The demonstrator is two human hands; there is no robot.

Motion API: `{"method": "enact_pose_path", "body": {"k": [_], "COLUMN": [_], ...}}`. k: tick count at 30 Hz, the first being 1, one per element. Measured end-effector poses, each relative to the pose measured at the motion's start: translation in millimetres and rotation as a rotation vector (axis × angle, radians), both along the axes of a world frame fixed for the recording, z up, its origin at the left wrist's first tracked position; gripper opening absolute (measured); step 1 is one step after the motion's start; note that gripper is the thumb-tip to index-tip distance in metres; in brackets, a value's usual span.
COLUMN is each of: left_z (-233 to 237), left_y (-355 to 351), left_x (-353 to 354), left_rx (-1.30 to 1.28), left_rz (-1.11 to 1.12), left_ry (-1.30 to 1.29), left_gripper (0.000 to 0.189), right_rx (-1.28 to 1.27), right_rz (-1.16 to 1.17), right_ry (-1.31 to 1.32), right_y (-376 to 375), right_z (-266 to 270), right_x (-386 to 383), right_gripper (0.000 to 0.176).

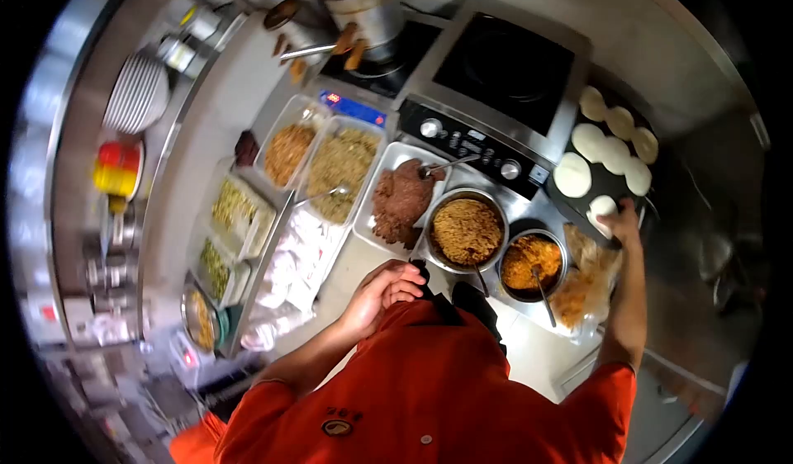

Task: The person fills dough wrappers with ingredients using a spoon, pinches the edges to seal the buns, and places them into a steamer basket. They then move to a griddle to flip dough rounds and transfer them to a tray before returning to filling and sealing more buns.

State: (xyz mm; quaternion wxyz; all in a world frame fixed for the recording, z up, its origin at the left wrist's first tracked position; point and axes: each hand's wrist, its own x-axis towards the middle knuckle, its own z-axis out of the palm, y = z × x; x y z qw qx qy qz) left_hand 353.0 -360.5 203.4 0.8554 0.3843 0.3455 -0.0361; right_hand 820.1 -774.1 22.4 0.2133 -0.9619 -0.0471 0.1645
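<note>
My right hand reaches out to the right, its fingers closed on the edge of a white dough round at the near end of a dark tray. Several more pale dough rounds lie farther up that tray, a few touching each other. In front of my red shirt, my left hand is held with its fingers loosely curled together and nothing seen in them. Close beyond it stand a tray of brown minced filling and a metal bowl of browned crumbly filling with a spoon.
A bowl of orange filling and a plastic bag lie below the dark tray. An induction cooker stands behind. Tubs of chopped filling sit left of centre, near tall pots. Shelves with stacked plates line the left.
</note>
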Motion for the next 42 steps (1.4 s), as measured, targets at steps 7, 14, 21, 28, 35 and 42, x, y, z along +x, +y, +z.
{"method": "enact_pose_path", "body": {"k": [7, 14, 21, 28, 35, 42], "left_z": [-2.4, -24.1, -39.1, -15.3, -19.1, -23.7], "left_y": [-28.0, -34.6, -2.2, 95.6, 218.3, 311.1], "left_x": [-4.5, -4.6, 17.3, -29.3, -96.7, -127.4], "left_rx": [0.006, 0.018, -0.586, -0.237, 0.414, 0.499], "left_rz": [0.057, 0.054, 0.391, 0.545, 0.258, -0.032], "left_ry": [-0.030, -0.090, -0.331, -0.334, -0.172, -0.025], "left_gripper": [0.031, 0.035, 0.059, 0.058, 0.040, 0.033], "right_rx": [0.159, 0.458, 0.662, 1.040, 0.966, 0.889], "right_rz": [0.201, 0.111, 1.253, 0.370, 0.196, 0.280], "right_ry": [0.028, -0.508, -0.318, 0.446, 0.732, 0.499], "right_y": [-23.4, 115.9, 265.1, 382.3, 514.7, 570.7], "right_z": [-35.4, 156.8, 192.9, 158.8, 139.6, 159.4], "right_x": [30.5, -130.4, -329.8, -388.9, -434.2, -458.9], "right_gripper": [0.049, 0.031, 0.035, 0.028, 0.018, 0.016]}}
